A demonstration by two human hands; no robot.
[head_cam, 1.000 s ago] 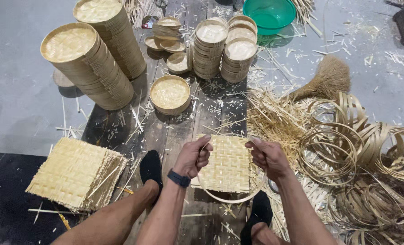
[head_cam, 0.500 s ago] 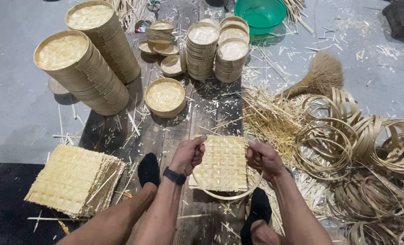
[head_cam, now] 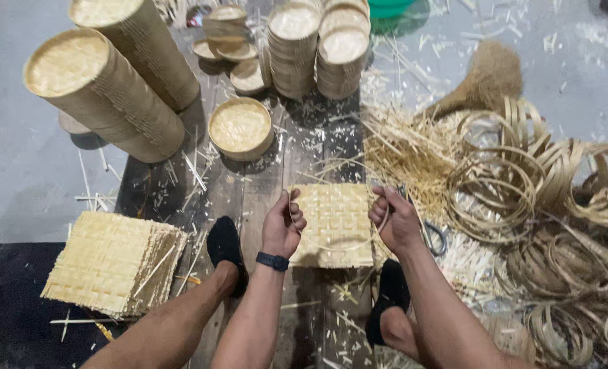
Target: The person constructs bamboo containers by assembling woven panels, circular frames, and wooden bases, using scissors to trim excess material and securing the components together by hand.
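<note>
Both hands, left (head_cam: pixel 281 226) and right (head_cam: pixel 395 222), gripping opposite edges of woven bamboo mat (head_cam: pixel 335 222) between them

Left hand (head_cam: pixel 281 225), right hand (head_cam: pixel 394 222) curled closed, forearms extended forward.

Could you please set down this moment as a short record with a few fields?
Setting: wooden board on a grey floor, strewn with bamboo slivers
Left hand: grips the left edge of a square woven mat
Right hand: grips the mat's right edge
Left of the legs: pile of woven mats
Ahead: stacked round baskets, one single basket
Right: coiled bamboo hoops
</note>
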